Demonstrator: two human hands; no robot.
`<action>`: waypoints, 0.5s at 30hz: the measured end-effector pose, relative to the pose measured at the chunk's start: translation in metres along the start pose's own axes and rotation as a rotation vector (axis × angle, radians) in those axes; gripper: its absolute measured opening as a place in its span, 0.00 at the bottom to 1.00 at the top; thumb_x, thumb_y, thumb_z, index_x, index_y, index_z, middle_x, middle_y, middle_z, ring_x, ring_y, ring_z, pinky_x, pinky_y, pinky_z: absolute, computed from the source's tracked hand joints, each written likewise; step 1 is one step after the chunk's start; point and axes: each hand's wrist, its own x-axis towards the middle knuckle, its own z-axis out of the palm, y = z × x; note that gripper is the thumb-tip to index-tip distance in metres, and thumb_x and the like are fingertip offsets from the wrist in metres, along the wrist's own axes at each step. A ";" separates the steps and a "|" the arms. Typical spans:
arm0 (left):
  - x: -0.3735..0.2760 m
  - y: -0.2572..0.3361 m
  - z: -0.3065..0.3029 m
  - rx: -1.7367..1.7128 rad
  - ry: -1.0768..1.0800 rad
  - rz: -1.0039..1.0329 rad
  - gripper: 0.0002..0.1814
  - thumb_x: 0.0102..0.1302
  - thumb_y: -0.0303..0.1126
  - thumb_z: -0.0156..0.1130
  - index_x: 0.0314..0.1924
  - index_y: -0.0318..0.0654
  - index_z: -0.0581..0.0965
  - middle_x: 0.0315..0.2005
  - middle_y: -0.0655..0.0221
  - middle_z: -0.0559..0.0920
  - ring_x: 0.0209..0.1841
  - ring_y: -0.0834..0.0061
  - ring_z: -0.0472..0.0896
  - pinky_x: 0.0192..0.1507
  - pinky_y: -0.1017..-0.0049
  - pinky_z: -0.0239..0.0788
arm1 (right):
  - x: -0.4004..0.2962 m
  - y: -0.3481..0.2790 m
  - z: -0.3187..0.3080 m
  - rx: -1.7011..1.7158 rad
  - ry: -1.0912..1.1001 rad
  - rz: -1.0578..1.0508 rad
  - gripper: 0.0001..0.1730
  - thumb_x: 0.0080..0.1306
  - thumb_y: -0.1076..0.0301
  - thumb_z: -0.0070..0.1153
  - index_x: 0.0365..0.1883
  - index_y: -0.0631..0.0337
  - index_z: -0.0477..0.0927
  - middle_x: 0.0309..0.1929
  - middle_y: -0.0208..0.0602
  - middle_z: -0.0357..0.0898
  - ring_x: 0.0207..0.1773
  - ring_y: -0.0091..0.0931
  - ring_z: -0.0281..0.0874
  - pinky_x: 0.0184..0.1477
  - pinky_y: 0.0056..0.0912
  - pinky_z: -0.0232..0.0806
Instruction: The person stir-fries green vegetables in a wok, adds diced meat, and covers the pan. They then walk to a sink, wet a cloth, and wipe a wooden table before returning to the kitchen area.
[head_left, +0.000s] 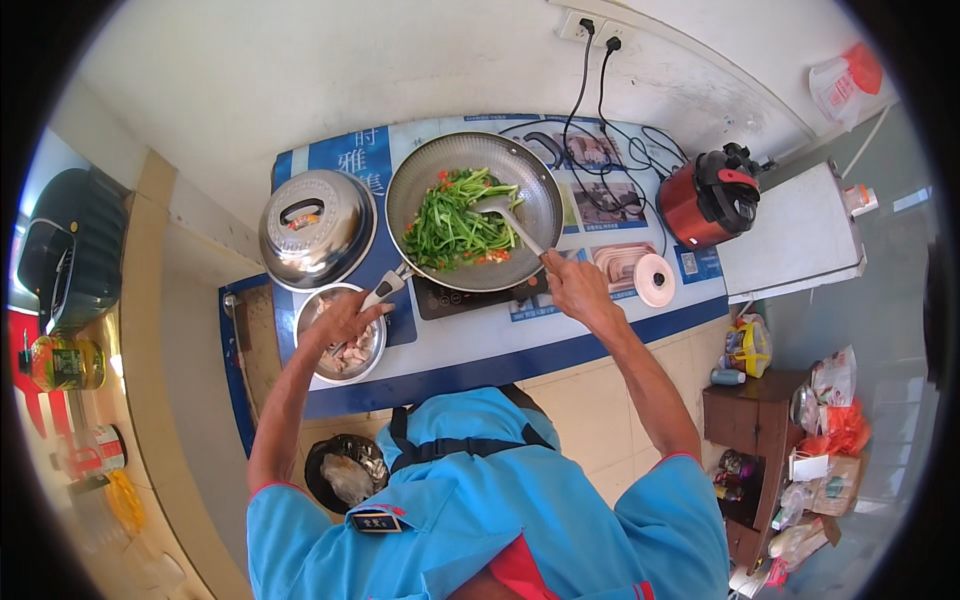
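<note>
My left hand (345, 321) grips the grey-white handle (385, 289) of a wide steel wok (465, 154). In my right hand (579, 287) is the brown handle of a metal spatula (523, 232); its blade rests among chopped green vegetables (454, 229) with red pepper bits in the wok. The wok sits over a black induction cooker (450, 301), whose front panel shows below the rim. Under my left hand stands a steel bowl (382, 346) with pale raw meat pieces (351, 356) and what looks like a utensil, partly hidden by the hand. A domed steel lid (319, 255) lies left of the wok.
A red electric pressure cooker (694, 202) stands right, near black cords (600, 161) plugged into wall sockets (596, 30). A pink lid (654, 280) lies on the printed table cover (480, 356). Below are a lined bin (319, 484) and a brown cabinet (731, 420).
</note>
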 end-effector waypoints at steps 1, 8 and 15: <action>0.001 -0.005 0.002 0.018 0.023 0.028 0.31 0.76 0.56 0.57 0.53 0.29 0.78 0.21 0.55 0.80 0.25 0.63 0.83 0.32 0.61 0.73 | -0.002 -0.002 -0.005 -0.004 -0.003 -0.007 0.18 0.69 0.66 0.55 0.57 0.53 0.78 0.29 0.54 0.84 0.34 0.53 0.83 0.38 0.59 0.73; 0.003 -0.002 0.001 -0.033 0.004 -0.050 0.27 0.74 0.53 0.61 0.38 0.29 0.78 0.18 0.67 0.76 0.20 0.75 0.77 0.25 0.69 0.68 | -0.026 -0.010 -0.037 0.100 -0.014 -0.022 0.20 0.69 0.64 0.56 0.59 0.53 0.81 0.28 0.51 0.83 0.32 0.51 0.82 0.37 0.57 0.71; -0.006 0.015 -0.005 -0.057 0.008 -0.027 0.28 0.74 0.55 0.62 0.35 0.31 0.77 0.17 0.68 0.75 0.18 0.77 0.75 0.24 0.70 0.67 | 0.012 -0.038 0.002 0.056 0.012 -0.098 0.13 0.67 0.70 0.53 0.50 0.58 0.79 0.24 0.56 0.81 0.30 0.55 0.81 0.35 0.62 0.72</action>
